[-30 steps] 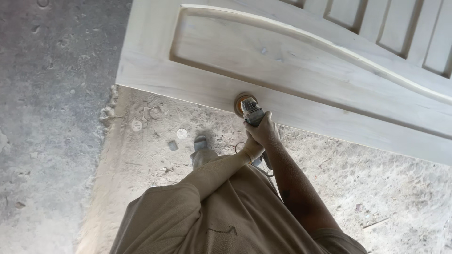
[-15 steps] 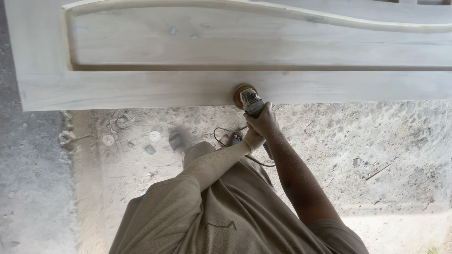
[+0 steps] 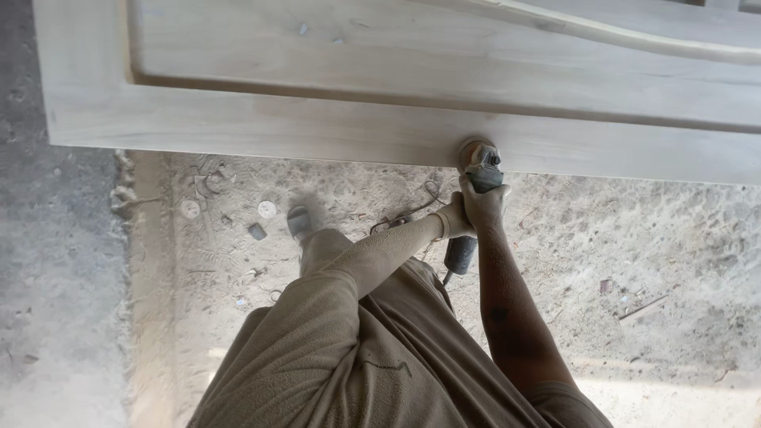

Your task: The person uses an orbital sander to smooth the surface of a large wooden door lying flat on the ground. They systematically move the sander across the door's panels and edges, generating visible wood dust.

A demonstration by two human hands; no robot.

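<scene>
Sanding the low edge of a pale wooden door.

Both hands hold a small power sander (image 3: 478,166) tight. The right hand (image 3: 485,204) wraps around its top, and the left hand (image 3: 452,223) grips it just beside, above the dark handle end. The round pad presses on the bottom rail of the door (image 3: 317,131), near the middle of that edge. The dusty floor (image 3: 634,238) lies below, with a thin cord (image 3: 412,210) on it. I think the sanding is under way; next the sander should slide slowly along the rail, kept flat.

A dusty khaki long sleeve (image 3: 372,257) covers the left arm; matching khaki trousers (image 3: 380,357); the right forearm (image 3: 511,317) is bare.
</scene>
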